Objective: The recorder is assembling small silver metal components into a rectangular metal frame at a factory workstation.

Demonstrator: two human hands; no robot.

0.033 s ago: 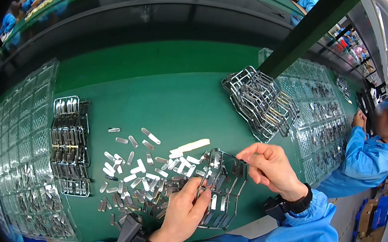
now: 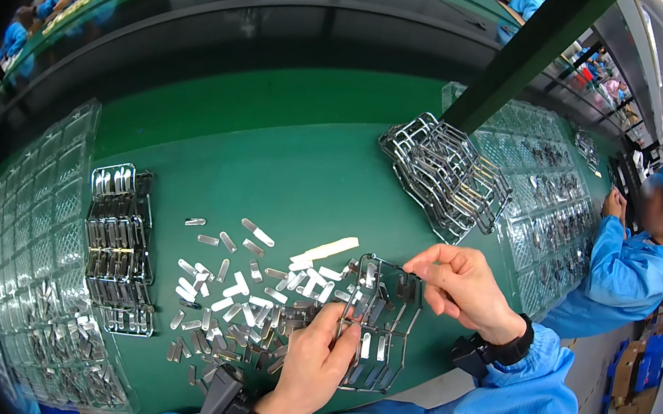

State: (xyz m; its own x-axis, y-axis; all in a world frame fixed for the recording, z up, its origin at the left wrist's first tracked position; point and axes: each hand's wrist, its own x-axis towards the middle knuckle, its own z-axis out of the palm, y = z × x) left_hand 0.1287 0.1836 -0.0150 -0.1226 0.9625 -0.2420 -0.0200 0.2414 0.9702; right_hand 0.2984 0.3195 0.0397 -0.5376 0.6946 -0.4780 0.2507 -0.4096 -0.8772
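My left hand [image 2: 318, 354] is closed on the side of a wire rack [image 2: 387, 332], its thumb lying across the frame. The rack is tilted up over the table's near edge, and several small metal strips sit in its rows. At the rack's upper corner my right hand [image 2: 459, 287] pinches with thumb and forefinger; what lies between the fingertips is too small to make out. Loose silvery strips with rounded ends [image 2: 257, 314] are strewn over the green table left of the rack, some partly hidden behind my left hand. A pale yellow strip [image 2: 326, 250] lies at their far side.
A rack filled with strips [image 2: 121, 251] stands to the left, beside clear plastic trays [image 2: 56, 196]. Stacked wire racks [image 2: 443, 176] lie at the far right by a green post [image 2: 526, 61]. More clear trays [image 2: 536, 276] reach towards a co-worker in blue [image 2: 635, 255].
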